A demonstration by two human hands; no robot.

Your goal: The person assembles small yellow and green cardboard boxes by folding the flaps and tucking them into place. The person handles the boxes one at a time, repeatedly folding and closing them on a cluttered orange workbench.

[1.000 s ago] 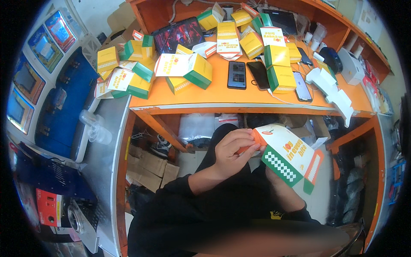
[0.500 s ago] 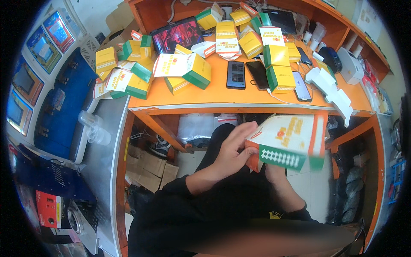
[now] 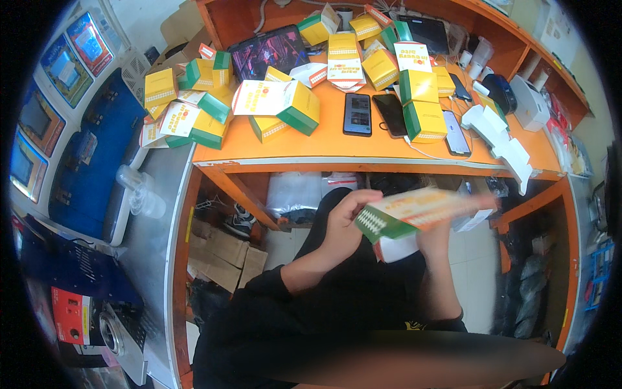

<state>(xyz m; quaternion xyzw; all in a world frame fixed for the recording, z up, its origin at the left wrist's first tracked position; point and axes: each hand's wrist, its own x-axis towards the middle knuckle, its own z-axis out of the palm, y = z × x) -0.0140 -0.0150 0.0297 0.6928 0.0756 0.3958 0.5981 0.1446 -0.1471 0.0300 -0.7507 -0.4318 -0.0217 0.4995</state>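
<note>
Above my lap, a partly folded cardboard food carton (image 3: 398,209) in white, green and orange is held in the air, tilted, its right end smeared by motion. My left hand (image 3: 345,219) grips its left end, thumb and fingers closed on the edge. Under the right part of the carton is my right hand (image 3: 435,238), up against it, with its fingers hidden behind the card. A white inner flap shows below the green side panel.
Yellow, green and white cartons (image 3: 301,111) crowd the orange desk (image 3: 272,152), some stacked. Among them are a tablet (image 3: 271,52), several phones (image 3: 357,114) and a bent white holder (image 3: 495,129). Left stands a metal counter (image 3: 159,243) with plastic cups (image 3: 148,202). Flattened cardboard (image 3: 223,256) lies below.
The carton has turned and tipped in my hands, its printed panel now seen more edge-on and a white flap showing below. My right hand has come up a little. The desk things stay put.
</note>
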